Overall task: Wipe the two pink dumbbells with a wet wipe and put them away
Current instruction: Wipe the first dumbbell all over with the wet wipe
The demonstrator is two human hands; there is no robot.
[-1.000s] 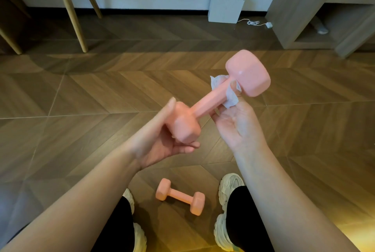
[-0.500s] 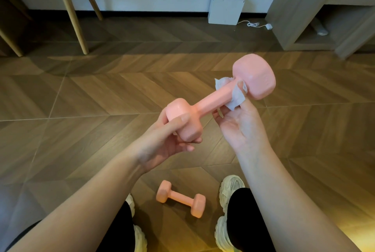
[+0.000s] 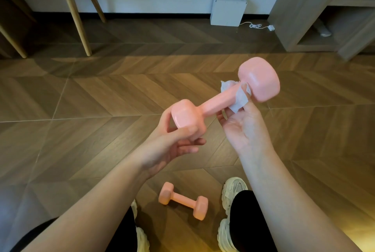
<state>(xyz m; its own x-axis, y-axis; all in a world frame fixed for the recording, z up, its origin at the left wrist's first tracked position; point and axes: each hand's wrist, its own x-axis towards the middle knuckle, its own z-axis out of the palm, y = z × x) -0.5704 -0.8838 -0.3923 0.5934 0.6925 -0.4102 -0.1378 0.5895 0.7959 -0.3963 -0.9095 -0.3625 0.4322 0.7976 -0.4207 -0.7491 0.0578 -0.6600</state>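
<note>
**Dumbbell A held in both hands, wipe at far end of its handle**

Surroundings: herringbone wood floor [image 3: 101,99]. Chair legs [image 3: 75,14] stand far left. A white box [image 3: 227,11] sits against the wall, with a white cable [image 3: 255,26] just beside it on the right. A shelf unit [image 3: 300,18] stands far right. Its low compartment holds a grey object [image 3: 324,30], kind not readable.

Obstruction: the forearms cover part of both shoes [image 3: 233,190].

Dumbbell A [image 3: 215,105] is in the air, tilted, far head higher. The left hand [image 3: 172,144] grips the near head, thumb across the front and fingers curled beneath. The right hand [image 3: 243,127] pinches the wipe [image 3: 239,99] against the handle beside the far head, thumb on top.

Dumbbell B [image 3: 183,201] lies on the floor between the shoes.
</note>
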